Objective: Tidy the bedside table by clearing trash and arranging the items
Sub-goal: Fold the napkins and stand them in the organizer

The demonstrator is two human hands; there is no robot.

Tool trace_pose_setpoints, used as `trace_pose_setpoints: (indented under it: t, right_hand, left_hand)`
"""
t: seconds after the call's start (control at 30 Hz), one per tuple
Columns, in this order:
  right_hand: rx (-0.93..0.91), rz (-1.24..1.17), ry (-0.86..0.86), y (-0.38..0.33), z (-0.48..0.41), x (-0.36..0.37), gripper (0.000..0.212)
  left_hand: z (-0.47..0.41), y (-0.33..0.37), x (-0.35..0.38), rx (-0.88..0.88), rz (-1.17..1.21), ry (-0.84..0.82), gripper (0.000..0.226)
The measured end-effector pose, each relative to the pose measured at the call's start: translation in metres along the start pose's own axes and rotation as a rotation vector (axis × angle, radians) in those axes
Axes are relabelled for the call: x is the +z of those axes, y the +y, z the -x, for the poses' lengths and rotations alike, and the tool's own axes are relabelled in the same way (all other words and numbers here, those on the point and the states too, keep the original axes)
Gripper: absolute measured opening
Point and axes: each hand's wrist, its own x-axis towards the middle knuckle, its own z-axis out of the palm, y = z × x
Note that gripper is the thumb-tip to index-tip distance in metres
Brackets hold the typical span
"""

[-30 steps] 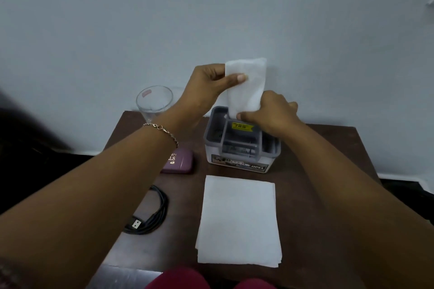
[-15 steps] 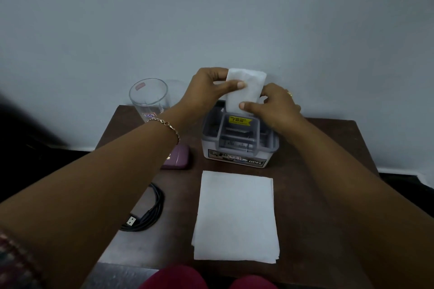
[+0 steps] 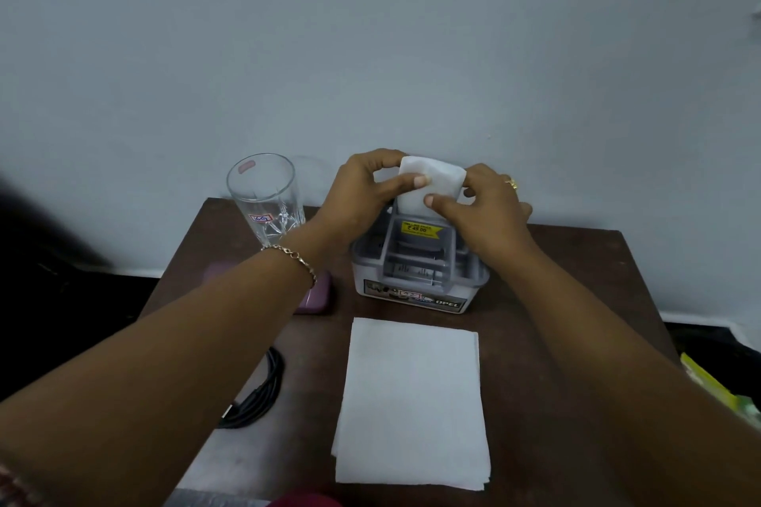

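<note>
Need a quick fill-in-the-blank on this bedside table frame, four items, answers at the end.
1. The clear glass tumbler stands to the ____ of the grey plastic organiser box.
2. The left hand and right hand both pinch a small folded tissue whose colour is ____.
3. The coiled cable near the left edge of the dark brown wooden table is ____.
4. The gold chain bracelet sits on the ____ wrist.
Answers: left; white; black; left.

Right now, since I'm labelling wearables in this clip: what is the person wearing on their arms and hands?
The left wrist carries a thin gold chain bracelet. The right hand has a gold ring on one finger. No ring shows on the left hand. Both forearms are bare, with no sleeves over them.
</note>
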Motion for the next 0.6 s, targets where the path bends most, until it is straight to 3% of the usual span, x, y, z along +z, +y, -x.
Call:
trace_pose_setpoints:
  t: [0.17,0.4,0.47,0.6]
  right_hand:
    - [0.015,0.048,-0.035,0.002,0.005,0.005,0.022]
    - [0.085,-0.042,-0.039,0.004,0.001,0.003,0.034]
    - [0.097,-0.11,-0.062,0.006,0.002,0.0,0.029]
    - [0.174,-0.313,0.149,0.016,0.038,-0.013,0.032]
  left_hand:
    - [0.005,-0.006,-0.003,-0.016,-0.026,-0.015,0.012]
    - [0.02,0.001,-0.009,-0.016,-0.105,0.035,0.023]
    - [0.033,0.008,-0.012,-0.03,-0.154,0.127,0.027]
    - [0.103,0.027,-0.007,-0.034,-0.057,0.299,0.023]
